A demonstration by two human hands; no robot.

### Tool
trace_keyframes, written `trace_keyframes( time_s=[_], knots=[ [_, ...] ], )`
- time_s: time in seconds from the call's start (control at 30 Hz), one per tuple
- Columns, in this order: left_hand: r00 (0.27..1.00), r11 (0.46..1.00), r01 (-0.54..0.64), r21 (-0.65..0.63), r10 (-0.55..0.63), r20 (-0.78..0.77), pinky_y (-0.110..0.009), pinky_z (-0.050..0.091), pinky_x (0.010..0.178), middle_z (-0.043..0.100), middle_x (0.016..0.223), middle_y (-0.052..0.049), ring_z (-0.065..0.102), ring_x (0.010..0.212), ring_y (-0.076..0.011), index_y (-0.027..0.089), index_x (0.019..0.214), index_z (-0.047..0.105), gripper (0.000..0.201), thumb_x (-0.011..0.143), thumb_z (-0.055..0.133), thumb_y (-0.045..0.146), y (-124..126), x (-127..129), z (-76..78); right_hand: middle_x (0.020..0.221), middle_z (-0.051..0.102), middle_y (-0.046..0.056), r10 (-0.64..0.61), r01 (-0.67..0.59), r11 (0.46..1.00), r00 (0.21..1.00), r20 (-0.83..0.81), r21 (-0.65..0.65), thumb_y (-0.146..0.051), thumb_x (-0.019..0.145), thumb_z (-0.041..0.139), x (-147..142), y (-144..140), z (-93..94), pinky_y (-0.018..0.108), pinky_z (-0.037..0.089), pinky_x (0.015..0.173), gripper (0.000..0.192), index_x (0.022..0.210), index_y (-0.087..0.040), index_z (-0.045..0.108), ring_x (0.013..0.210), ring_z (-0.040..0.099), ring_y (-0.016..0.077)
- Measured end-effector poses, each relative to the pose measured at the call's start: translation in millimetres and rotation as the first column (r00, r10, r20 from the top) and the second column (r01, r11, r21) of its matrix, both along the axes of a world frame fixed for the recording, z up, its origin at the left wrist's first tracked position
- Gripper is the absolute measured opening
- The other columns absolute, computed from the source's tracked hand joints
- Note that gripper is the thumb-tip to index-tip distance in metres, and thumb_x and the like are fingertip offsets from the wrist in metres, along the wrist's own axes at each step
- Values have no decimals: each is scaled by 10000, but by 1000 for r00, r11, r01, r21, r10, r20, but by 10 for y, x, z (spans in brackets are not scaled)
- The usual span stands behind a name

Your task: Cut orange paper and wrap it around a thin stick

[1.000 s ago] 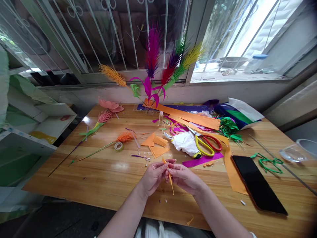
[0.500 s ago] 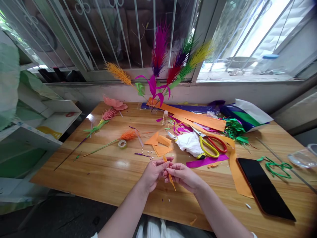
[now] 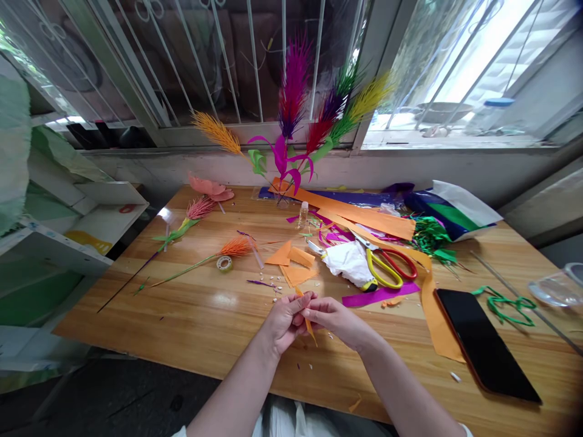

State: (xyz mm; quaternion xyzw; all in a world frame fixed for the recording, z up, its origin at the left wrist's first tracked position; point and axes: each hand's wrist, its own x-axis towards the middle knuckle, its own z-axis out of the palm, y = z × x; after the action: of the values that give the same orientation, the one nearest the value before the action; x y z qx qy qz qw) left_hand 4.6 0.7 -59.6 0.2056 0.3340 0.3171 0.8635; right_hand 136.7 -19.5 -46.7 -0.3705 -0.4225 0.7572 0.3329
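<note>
My left hand [image 3: 286, 318] and my right hand [image 3: 336, 320] meet over the near middle of the wooden table [image 3: 195, 315]. Together they pinch a narrow orange paper strip [image 3: 309, 329], whose lower tip hangs down between them and whose upper end pokes out above my left fingers. Loose orange paper pieces [image 3: 294, 264] lie just beyond my hands. Yellow and red handled scissors [image 3: 385, 267] rest on a crumpled white sheet [image 3: 348, 262] to the right.
Paper feather flowers stand in a vase [image 3: 291, 127] at the back by the window. Two finished stems [image 3: 200, 261] and a tape roll [image 3: 224, 263] lie at the left. A black phone [image 3: 486, 345], a long orange strip [image 3: 432, 315] and green ribbon [image 3: 503, 301] lie at the right.
My hands have drawn slightly closer together and lower, and less of the orange strip hangs below them. The camera view shifted a little to the left.
</note>
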Motion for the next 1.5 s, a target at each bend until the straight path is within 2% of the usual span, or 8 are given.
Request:
trace_keyframes(
  time_s=[0.2, 0.33, 0.7, 0.83, 0.97, 1.13, 1.3, 1.5],
  knots=[
    [978, 975, 195, 105, -202, 59, -204, 372, 406, 422, 423, 54, 446, 367, -69, 94, 983, 594, 335, 712, 592, 290, 57, -125, 68, 747, 618, 77, 26, -49, 993, 977, -211, -105, -304, 744, 578, 47, -1, -66, 285, 434, 701, 245, 826, -84, 649, 680, 582, 135],
    [985, 978, 162, 132, -169, 47, -232, 405, 383, 488, 422, 27, 469, 341, -96, 81, 946, 599, 315, 719, 575, 299, 53, -134, 48, 716, 612, 70, 83, -102, 990, 979, -186, -94, -294, 757, 563, 61, 1, -44, 271, 430, 683, 240, 810, -75, 648, 662, 584, 129],
    [1000, 1000, 21, -13, -21, 11, -183, 368, 378, 535, 470, 4, 445, 340, -59, 92, 810, 613, 289, 651, 649, 330, 39, -26, -42, 740, 622, 66, 150, -150, 989, 988, 32, 8, -390, 757, 538, 22, 27, 39, 262, 423, 678, 322, 801, -94, 659, 690, 558, 127],
    [995, 995, 87, 39, -88, 39, -180, 340, 347, 537, 481, 9, 387, 300, -43, 117, 934, 598, 324, 707, 588, 348, 63, -89, 3, 774, 624, 78, 139, -139, 990, 989, -42, 3, -352, 769, 536, 37, 36, 9, 265, 421, 691, 291, 836, -93, 652, 721, 568, 136],
    [979, 976, 186, 113, -194, 68, -231, 440, 485, 598, 629, -39, 514, 443, -85, 130, 968, 605, 286, 727, 574, 282, 81, -173, 87, 747, 627, 90, 148, -164, 984, 971, -188, -73, -319, 772, 531, 88, 43, -34, 288, 429, 691, 274, 836, -76, 641, 702, 585, 151],
    [995, 992, 75, 102, -81, 56, -224, 470, 511, 611, 907, -100, 580, 607, -114, 88, 766, 642, 161, 697, 607, 229, 61, -150, 49, 709, 634, 85, 185, -206, 974, 963, -196, -91, -307, 779, 526, 112, 41, -81, 273, 439, 654, 263, 810, -71, 637, 640, 588, 136],
    [999, 999, 36, -3, -35, 38, -225, 408, 330, 604, 618, -26, 453, 320, -67, 97, 828, 608, 215, 678, 626, 250, 25, -57, -22, 733, 649, 87, 214, -217, 975, 975, -59, -49, -333, 792, 514, 108, 23, -53, 205, 427, 586, 287, 808, -78, 643, 626, 592, 111],
    [996, 994, -86, -71, 87, 21, -215, 452, 436, 636, 742, -57, 560, 470, -94, 109, 708, 586, 172, 631, 673, 236, 32, -37, -63, 754, 652, 78, 219, -219, 976, 976, 9, -13, -368, 779, 520, 98, 30, -23, 258, 457, 681, 307, 826, -93, 649, 703, 604, 138]
  ],
)
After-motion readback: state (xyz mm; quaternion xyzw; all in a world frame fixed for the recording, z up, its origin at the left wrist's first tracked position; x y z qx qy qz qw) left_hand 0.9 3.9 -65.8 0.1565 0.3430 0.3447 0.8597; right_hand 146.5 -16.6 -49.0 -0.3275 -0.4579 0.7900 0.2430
